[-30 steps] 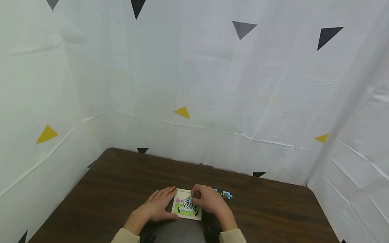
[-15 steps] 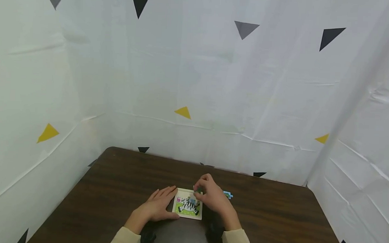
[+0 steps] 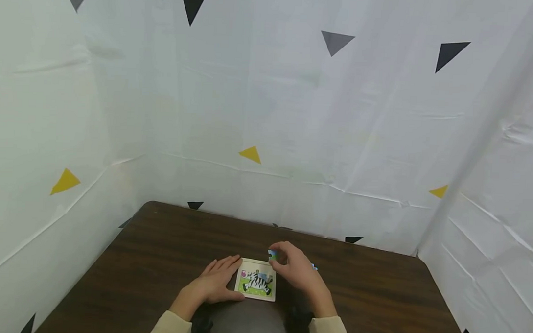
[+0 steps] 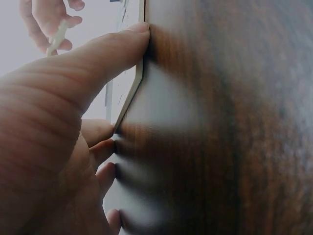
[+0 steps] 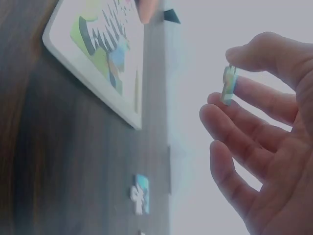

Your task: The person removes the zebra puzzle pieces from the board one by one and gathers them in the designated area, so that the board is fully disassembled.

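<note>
A small wooden-framed jigsaw board (image 3: pixel 255 298) with a zebra picture lies on the brown table. My left hand (image 3: pixel 216 285) lies along the board's left side, fingers spread near the far corner. In the left wrist view, the thumb (image 4: pixel 115 49) presses the board's edge and a fingertip touches its corner. Just past the board's far right corner, my right hand (image 3: pixel 299 270) pinches a blue and green puzzle piece (image 3: pixel 272 255). The right wrist view shows that piece (image 5: pixel 228 85) edge-on between thumb and fingers, raised off the table, with the other fingers loosely bent.
A loose blue and white puzzle piece (image 5: pixel 141 195) lies on the table right of the board, with a sliver of another beside it. The right hand mostly covers this area in the head view. A white curtain (image 3: pixel 269 88) with triangles hangs behind the table (image 3: pixel 376 293).
My right hand has moved off the board, away and to the right, and turned so the piece in its fingers shows. A blue part of the picture is uncovered. The left hand stays put.
</note>
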`<state>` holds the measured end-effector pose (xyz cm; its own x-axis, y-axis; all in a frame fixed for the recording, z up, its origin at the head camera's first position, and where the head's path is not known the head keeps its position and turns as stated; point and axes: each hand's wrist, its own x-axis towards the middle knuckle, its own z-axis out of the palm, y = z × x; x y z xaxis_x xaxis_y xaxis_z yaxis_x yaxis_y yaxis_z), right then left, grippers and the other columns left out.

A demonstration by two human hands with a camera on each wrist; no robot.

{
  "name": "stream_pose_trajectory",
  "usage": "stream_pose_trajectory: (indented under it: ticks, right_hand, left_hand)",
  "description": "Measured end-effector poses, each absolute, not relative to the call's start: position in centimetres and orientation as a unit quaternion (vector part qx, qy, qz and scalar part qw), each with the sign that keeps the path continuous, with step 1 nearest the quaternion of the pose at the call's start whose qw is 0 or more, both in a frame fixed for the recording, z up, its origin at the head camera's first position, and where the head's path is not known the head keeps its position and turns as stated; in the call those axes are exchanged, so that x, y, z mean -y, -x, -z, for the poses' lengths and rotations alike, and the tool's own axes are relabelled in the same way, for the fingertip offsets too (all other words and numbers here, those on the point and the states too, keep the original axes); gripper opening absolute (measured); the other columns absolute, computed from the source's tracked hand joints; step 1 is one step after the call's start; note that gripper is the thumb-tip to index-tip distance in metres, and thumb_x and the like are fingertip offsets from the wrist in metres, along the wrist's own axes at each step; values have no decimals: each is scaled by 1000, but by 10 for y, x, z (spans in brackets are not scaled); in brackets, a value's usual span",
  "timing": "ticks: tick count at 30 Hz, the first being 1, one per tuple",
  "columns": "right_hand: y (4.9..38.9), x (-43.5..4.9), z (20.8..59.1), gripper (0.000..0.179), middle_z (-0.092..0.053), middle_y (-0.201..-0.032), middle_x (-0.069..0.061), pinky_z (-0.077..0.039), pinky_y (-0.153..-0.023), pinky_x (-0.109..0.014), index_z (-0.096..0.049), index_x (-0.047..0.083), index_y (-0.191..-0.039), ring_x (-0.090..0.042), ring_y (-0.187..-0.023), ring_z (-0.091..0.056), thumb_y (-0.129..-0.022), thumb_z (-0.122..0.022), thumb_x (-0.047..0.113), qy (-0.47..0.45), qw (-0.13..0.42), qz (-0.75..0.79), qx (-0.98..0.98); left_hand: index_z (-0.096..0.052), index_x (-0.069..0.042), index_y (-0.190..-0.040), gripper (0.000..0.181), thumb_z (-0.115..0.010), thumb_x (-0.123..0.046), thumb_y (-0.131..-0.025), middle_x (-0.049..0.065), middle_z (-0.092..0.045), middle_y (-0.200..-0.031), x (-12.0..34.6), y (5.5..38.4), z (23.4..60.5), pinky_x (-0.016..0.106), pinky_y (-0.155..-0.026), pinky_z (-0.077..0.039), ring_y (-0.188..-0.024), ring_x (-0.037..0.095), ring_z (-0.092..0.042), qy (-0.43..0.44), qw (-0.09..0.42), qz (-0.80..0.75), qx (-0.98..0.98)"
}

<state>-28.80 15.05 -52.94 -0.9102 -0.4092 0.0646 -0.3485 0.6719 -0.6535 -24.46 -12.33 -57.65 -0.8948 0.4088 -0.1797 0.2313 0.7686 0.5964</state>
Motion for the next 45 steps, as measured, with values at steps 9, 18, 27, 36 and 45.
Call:
stream_pose_trajectory:
  ticks: [9, 18, 27, 36, 45]
  right_hand:
    - [282, -177, 521, 29, -71, -120, 7, -56, -84, -36, -74, 22, -129, -15, -101, -65, -103, -75, 35, 180, 23, 342, -922]
    - [276, -209, 510, 31, -70, -115, 7, -53, -78, -31, -75, 24, -131, -10, -92, -60, -102, -77, 34, 135, 3, 348, -928]
    - [277, -249, 508, 33, -72, -119, -1, -52, -75, -33, -73, 18, -130, -15, -90, -61, -102, -77, 34, 73, 13, 332, -940]
    - [282, -273, 512, 35, -74, -127, -8, -58, -81, -44, -71, 13, -130, -19, -100, -66, -102, -77, 32, 60, 12, 298, -953]
    - [291, -280, 531, 30, -72, -119, -9, -57, -92, -60, -74, 13, -122, -28, -106, -68, -98, -80, 29, 42, 26, 234, -971]
  left_hand:
    - [-31, -11, -171, 106, -81, -59, -91, 10, -26, -179, 121, 246, 578, 65, -134, -12, -167, 35, -23, -167, 148, -286, -932]
    - [-29, -11, -172, 110, -78, -66, -91, 11, -25, -179, 122, 249, 582, 66, -133, -10, -167, 37, -21, -176, 146, -298, -927]
    - [-30, -9, -171, 108, -80, -61, -90, 12, -27, -179, 121, 247, 578, 66, -133, -11, -167, 37, -23, -172, 143, -296, -929]
    - [-28, -14, -172, 112, -77, -70, -89, 8, -25, -180, 123, 256, 595, 64, -134, -9, -167, 34, -21, -171, 136, -293, -931]
    - [-24, -16, -174, 114, -74, -74, -89, 11, -22, -181, 124, 256, 598, 70, -132, -8, -167, 38, -18, -183, 131, -297, -928]
